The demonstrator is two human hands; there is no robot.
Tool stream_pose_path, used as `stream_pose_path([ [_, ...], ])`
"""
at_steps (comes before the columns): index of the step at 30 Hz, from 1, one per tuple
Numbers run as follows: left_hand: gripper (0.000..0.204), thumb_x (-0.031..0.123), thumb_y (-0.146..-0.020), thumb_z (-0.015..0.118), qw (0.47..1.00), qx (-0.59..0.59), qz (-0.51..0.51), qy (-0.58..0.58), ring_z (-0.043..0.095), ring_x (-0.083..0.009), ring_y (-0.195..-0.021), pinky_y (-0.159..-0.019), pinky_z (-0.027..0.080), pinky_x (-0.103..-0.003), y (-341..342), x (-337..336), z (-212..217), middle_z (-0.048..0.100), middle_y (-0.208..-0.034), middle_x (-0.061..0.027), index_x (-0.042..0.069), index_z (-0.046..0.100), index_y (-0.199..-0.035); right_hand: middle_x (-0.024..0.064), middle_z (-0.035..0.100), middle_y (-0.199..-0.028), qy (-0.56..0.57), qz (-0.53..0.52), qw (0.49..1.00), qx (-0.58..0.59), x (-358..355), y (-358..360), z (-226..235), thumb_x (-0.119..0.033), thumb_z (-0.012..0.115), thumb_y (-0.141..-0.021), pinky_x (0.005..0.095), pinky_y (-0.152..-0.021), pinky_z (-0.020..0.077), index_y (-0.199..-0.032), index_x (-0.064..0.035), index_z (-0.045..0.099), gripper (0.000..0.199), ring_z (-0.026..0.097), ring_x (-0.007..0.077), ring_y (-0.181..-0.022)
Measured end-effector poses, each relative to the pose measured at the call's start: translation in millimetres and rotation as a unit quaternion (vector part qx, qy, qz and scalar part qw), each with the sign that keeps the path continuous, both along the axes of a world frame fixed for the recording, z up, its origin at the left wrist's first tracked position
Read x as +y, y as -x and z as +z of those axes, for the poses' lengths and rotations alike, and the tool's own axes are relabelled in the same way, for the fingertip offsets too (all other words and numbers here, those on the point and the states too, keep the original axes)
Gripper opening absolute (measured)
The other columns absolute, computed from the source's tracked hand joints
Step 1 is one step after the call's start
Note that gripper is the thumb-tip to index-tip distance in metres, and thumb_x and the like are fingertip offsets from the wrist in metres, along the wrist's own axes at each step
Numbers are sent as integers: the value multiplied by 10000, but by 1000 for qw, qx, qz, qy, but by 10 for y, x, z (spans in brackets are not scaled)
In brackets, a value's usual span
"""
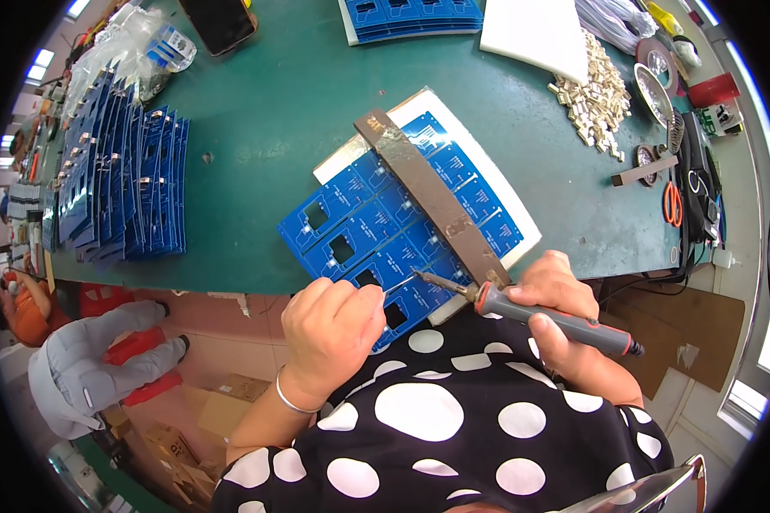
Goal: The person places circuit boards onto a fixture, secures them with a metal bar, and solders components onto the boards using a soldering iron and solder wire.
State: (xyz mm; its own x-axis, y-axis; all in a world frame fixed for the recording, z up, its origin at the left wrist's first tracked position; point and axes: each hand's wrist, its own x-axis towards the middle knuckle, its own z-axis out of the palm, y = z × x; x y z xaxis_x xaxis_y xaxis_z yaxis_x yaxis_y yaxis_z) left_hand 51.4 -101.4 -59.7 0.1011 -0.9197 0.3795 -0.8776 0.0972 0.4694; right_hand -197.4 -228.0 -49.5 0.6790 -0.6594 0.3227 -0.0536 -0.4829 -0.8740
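Right hand grips soldering iron, left hand pinches thin wire, circuit board ahead.

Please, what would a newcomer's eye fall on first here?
Probably the blue circuit panel in the middle, with a brown bar lying across it. Next, the grey soldering iron in the right hand, pointing at the panel. Then the row of blue boards at the left of the green table.

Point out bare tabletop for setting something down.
Widest: the green tabletop between the standing blue circuit boards at left and the flat blue panel under the brown rectangular bar. Smaller: between that panel and the heap of small cream-coloured pieces. Crowded: the right edge, around the orange-handled scissors.
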Motion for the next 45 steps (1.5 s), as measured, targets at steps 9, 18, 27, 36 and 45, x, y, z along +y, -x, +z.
stream_pose_path([
  [9, 171, 71, -650, 716, 999, -16, -35, 24, 588, -244, -899, -780, 448, -388, 168, 16, 14, 631, -903, -24, 104, 629, -794, 85, 669, -837, 6, -17, 999, -32, 97, 277, -15, -212, 625, -817, 378, -771, 393, -948, -19, 692, 243, 574, 233, -732],
  [18, 165, 35, -659, 703, 998, -52, -21, -2, 581, -258, -1036, -920, 386, -445, 288, 27, -11, 660, -1019, -19, 101, 615, -783, 85, 692, -894, 4, -13, 1000, -16, 133, 302, -74, -159, 626, -795, 382, -781, 406, -958, -13, 687, 227, 581, 240, -762],
  [27, 132, 117, -690, 704, 997, -75, 13, -14, 566, -206, -1032, -1013, 247, -511, 341, 3, -14, 625, -976, 15, 142, 616, -785, 87, 689, -879, -7, -14, 1000, -11, 128, 267, -55, -149, 631, -781, 381, -782, 410, -956, -9, 688, 231, 586, 241, -764],
  [36, 188, 40, -661, 694, 998, -61, 21, -13, 569, -220, -975, -997, 269, -511, 342, -56, 7, 608, -936, 12, 132, 582, -781, 93, 682, -857, -8, -14, 1000, -17, 92, 221, -76, -158, 637, -772, 382, -785, 402, -950, -6, 692, 241, 587, 242, -757],
  [45, 189, 39, -674, 689, 997, -69, 23, -28, 559, -218, -929, -993, 270, -507, 343, -100, 43, 597, -914, 4, 128, 570, -791, 94, 676, -865, -3, -4, 1000, -10, 66, 189, -71, -139, 639, -774, 380, -780, 405, -962, -3, 686, 236, 585, 244, -756],
])
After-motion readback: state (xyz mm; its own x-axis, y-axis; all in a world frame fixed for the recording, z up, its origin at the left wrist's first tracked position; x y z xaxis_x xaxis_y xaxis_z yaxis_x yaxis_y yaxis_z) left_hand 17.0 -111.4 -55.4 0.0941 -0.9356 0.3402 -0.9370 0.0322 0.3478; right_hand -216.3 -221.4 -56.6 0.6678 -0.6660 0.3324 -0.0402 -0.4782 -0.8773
